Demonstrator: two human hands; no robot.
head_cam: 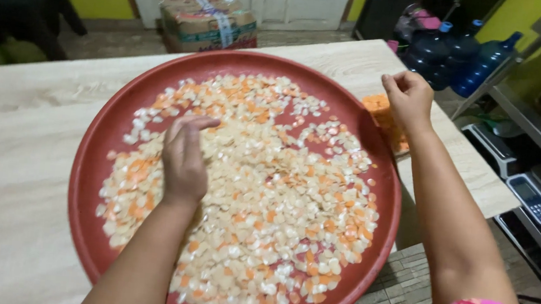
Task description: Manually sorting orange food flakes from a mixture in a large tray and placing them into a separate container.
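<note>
On the wooden table, left hand spreads chips; right hand curls.

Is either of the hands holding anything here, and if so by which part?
Left hand holds nothing: it hovers, fingers spread, over the chips on the red tray. Right hand is curled by the tray's far rim; whether it grips anything cannot be told.

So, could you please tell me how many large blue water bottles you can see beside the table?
3, standing together on the floor past the table's far right corner: left bottle, middle bottle, right bottle. More may be hidden behind them.
</note>
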